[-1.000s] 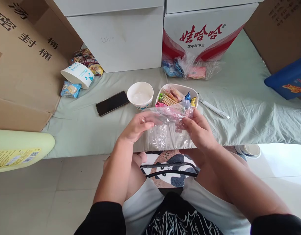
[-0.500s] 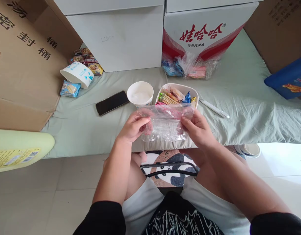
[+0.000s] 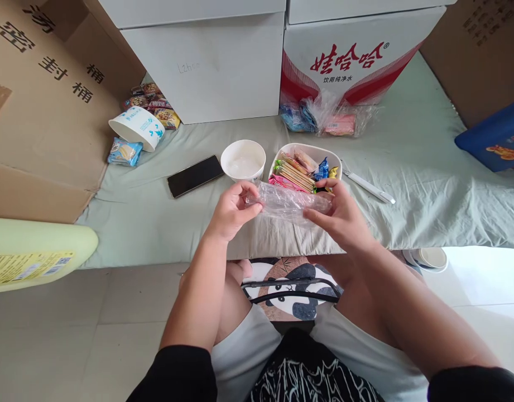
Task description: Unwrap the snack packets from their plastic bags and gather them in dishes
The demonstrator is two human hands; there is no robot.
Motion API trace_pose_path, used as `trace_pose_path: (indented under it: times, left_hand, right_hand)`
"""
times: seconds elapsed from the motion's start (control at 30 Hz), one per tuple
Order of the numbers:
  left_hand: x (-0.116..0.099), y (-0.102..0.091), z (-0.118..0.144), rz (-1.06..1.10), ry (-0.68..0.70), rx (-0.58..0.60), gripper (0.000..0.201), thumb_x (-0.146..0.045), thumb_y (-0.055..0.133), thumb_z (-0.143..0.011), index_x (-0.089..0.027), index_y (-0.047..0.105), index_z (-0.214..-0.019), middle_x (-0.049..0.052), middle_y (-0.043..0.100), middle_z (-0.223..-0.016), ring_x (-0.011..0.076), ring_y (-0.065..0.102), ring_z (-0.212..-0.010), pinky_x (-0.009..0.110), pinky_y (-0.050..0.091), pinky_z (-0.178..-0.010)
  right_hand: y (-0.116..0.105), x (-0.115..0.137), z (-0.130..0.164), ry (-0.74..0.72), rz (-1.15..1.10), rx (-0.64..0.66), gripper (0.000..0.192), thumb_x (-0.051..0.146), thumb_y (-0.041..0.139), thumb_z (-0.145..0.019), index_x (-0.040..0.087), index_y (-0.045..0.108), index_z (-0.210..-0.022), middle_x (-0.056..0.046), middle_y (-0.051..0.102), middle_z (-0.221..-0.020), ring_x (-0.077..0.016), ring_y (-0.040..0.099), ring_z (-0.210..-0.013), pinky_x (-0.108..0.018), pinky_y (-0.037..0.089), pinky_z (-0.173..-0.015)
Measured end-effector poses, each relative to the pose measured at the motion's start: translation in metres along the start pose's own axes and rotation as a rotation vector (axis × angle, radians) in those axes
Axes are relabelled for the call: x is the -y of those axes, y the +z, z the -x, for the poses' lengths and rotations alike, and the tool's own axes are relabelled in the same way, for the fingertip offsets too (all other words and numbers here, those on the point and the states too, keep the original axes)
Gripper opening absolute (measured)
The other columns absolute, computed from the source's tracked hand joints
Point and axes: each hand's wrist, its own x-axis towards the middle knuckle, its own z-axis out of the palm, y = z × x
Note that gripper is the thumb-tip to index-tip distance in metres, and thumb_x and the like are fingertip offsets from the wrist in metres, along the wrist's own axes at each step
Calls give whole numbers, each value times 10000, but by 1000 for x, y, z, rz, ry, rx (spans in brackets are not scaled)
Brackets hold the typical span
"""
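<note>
My left hand [image 3: 231,212] and my right hand [image 3: 342,215] hold a clear plastic bag [image 3: 288,202] between them, stretched flat and narrow above the front edge of the green sheet [image 3: 428,184]. Each hand pinches one end. Just beyond the bag stands a white oval dish [image 3: 282,154] filled with several wrapped snacks [image 3: 296,170]. A white paper bowl [image 3: 243,161] stands to the left of the dish.
A black phone [image 3: 195,176] lies left of the bowl, a white pen [image 3: 369,187] right of the dish. A tipped paper cup [image 3: 136,127] and snack packets [image 3: 154,106] lie at the back left. White boxes [image 3: 206,61], a red-printed carton [image 3: 349,61] and a bag of packets [image 3: 327,118] line the back.
The bag hung loose and open between my hands; now it is folded or pulled into a narrow flat strip, held slightly higher and closer to the dish.
</note>
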Motion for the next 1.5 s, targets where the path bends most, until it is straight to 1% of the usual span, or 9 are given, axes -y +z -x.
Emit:
trace_pose_path:
  times: [0.23,0.33,0.5,0.73,0.83,0.93,1.1,1.27,1.5]
  left_hand:
    - [-8,16,14,-268,216,-470,256,-349,769,-774,-237,542,-809,-9,575,-804,149,588,-781,289,518,-781]
    - [-5,31,29,-323,128,-236,244,-442,734,-854,-227,630,-909,44,688,-933,201,660,-917,343,535,-892]
    - [2,49,40,-139,25,71,584,-577,795,-816,-249,627,-1269,96,716,-1261,271,676,-1185,365,533,-995]
    - [-4,43,38,-103,29,77,511,-669,626,-904,-188,766,-1001,85,762,-1023,267,696,-990,367,542,-870]
    - [-2,35,32,-73,70,155,456,-631,641,-885,-193,767,-873,92,735,-1032,272,682,-1007,384,535,-893]
    - [-3,11,17,-178,148,110,448,-632,637,-848,-197,740,-876,93,712,-989,261,675,-969,396,537,-910]
    - [-10,-83,-20,-869,150,-330,398,-430,704,-781,-224,674,-1120,102,688,-1250,300,607,-1242,431,450,-1134]
    - [-14,-161,-47,-1345,-196,-78,870,-420,767,-723,-190,483,-1512,157,520,-1561,392,466,-1460,490,364,-1229]
    - [-25,-172,-51,-1391,-266,10,966,-433,740,-740,-163,388,-1598,156,507,-1587,363,503,-1452,446,413,-1203]
  right_hand:
    - [8,-6,7,-86,-98,-137,299,448,751,-817,246,531,-832,24,539,-757,-129,448,-643,-282,371,-607]
    - [17,0,15,-174,-1,-168,305,491,708,-863,247,527,-835,-18,632,-888,-160,531,-745,-305,432,-680]
    - [33,3,28,-232,2,57,254,459,632,-946,243,529,-861,-16,641,-842,-167,563,-754,-331,471,-736]
    - [36,7,22,-289,61,-175,316,411,781,-806,251,584,-995,-31,667,-996,-169,596,-856,-310,492,-749]
    - [36,9,16,-169,41,27,375,423,806,-753,232,615,-1013,-36,681,-984,-175,604,-852,-315,500,-755]
    - [39,7,13,-68,47,80,270,440,742,-808,212,609,-860,13,587,-752,-135,497,-679,-284,425,-643]
    - [44,7,11,-77,80,37,293,442,737,-817,220,554,-759,26,512,-688,-133,444,-658,-276,378,-611]
    - [46,5,6,-104,165,96,255,418,692,-864,222,561,-768,18,505,-688,-139,432,-652,-287,361,-608]
    - [39,6,7,-111,218,93,213,374,664,-879,224,561,-770,18,508,-672,-140,444,-631,-291,362,-594]
